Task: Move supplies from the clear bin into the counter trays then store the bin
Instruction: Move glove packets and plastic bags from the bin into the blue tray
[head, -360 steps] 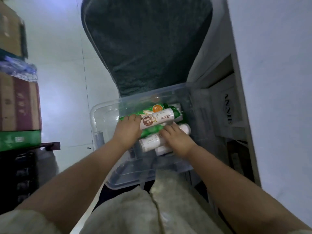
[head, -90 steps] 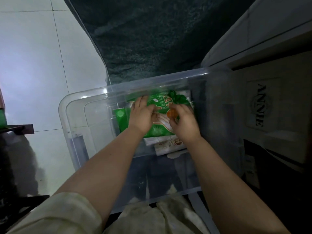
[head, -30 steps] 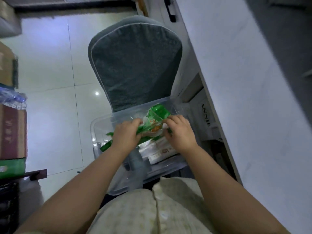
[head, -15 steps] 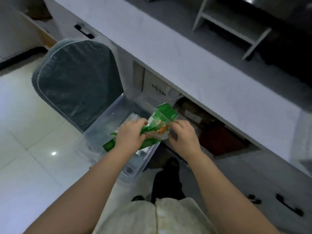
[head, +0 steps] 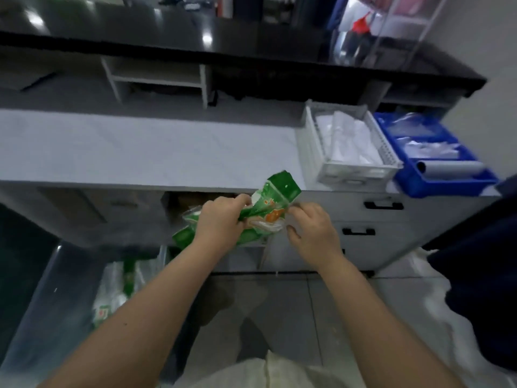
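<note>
A green packet (head: 275, 196) with orange and white print is held in the air just below the counter's front edge. My left hand (head: 221, 221) grips its middle; my right hand (head: 312, 229) pinches its right side. The clear bin (head: 70, 298) stands low at the left on the floor side, with several green and white packages inside. On the counter at the right sit a white slotted tray (head: 310, 152) holding white folded items and a blue tray (head: 444, 183) holding clear wrapped items and a grey roll.
The pale counter (head: 145, 149) runs across the middle, with a white shelf unit (head: 156, 77) behind it and a dark upper ledge. Drawers with black handles (head: 383, 205) are under the trays. A dark object stands at the right edge.
Both hands lifted the green packet out of the bin and up to counter height. The view swung from the bin and chair toward the counter trays.
</note>
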`<state>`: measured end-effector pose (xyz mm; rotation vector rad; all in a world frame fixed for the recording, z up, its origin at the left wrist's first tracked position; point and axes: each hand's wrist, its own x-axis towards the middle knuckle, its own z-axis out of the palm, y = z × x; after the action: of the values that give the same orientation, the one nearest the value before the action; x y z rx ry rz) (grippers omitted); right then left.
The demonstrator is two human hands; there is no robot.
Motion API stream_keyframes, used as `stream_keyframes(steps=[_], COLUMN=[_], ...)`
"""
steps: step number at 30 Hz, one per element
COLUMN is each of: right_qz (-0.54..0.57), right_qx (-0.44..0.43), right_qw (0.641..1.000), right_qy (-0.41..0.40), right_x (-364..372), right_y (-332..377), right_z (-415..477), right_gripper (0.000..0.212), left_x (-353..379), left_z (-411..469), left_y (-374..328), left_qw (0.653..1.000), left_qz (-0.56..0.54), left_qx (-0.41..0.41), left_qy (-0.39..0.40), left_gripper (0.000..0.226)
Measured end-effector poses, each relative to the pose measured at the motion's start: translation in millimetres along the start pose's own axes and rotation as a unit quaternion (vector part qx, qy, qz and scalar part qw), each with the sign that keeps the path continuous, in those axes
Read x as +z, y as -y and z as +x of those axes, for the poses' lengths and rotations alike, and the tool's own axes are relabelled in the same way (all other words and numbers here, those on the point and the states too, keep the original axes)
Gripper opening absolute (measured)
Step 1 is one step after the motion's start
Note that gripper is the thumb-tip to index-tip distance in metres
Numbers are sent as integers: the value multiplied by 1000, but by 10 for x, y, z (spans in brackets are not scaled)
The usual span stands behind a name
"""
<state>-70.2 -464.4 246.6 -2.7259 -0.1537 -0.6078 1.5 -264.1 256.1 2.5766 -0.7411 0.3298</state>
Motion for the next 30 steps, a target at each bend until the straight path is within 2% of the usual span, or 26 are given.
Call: stream_keyframes(steps=[2, 6, 10, 16, 22, 30], right_qz=[-24, -35, -27, -63, -81, -50], right_qx=[29, 98, 149, 168, 159, 129], right_qw=[999, 992, 985, 979, 981, 986], right_qy=[-31, -73, -89, -94, -82, -87], right_x=[-325, -922, -1422, -2003, -2274, -2253], right_y=[-366, -1088, -1780, -2829, -3557, -4226], right_z=[-144, -519, -900, -1262, -1240, -561], right_gripper=[37, 40, 38, 34, 38, 37], left_x=[172, 597, 1036, 1631, 1837, 1759], left_z=[176, 428, 637, 947, 1509, 2722], left_y=[-477, -1447, -2373, -3610, -4062, -3908], left_qw=[998, 992, 986, 983, 986, 987], left_qz=[2, 6, -18, -36, -44, -37], left_qx=[64, 128, 162, 179, 160, 114], left_qy=[3, 7, 17, 11, -26, -103], left_gripper=[38, 34, 38, 42, 39, 32])
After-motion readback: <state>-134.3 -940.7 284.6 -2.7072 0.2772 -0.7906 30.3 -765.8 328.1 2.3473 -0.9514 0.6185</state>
